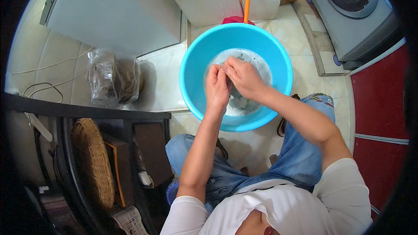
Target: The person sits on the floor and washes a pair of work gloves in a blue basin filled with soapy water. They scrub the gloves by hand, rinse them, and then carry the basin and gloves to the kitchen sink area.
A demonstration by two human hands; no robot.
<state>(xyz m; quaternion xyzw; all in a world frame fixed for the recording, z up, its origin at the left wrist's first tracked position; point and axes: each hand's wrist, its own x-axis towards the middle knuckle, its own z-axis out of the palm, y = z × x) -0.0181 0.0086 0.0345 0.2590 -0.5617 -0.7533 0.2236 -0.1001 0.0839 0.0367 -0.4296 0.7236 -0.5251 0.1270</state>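
Observation:
A round light-blue plastic basin (192,68) stands on the floor between my knees. Soapy water (258,65) with white suds and darker patches covers its bottom. Over the water, my left hand (217,88) and my right hand (245,76) meet at the fingertips, with the fingers bent inward. Whether something small is pinched between them is hidden by the fingers. Just below the hands, a pale shape shows in the water, too unclear to name.
Behind the basin are an orange pole (248,0) and a white chest (228,1). A front-loading washing machine (352,16) stands at the far right, a plastic-wrapped bundle (112,78) at left. A black shelf (88,104) holding a wicker basket (93,163) is near my left side.

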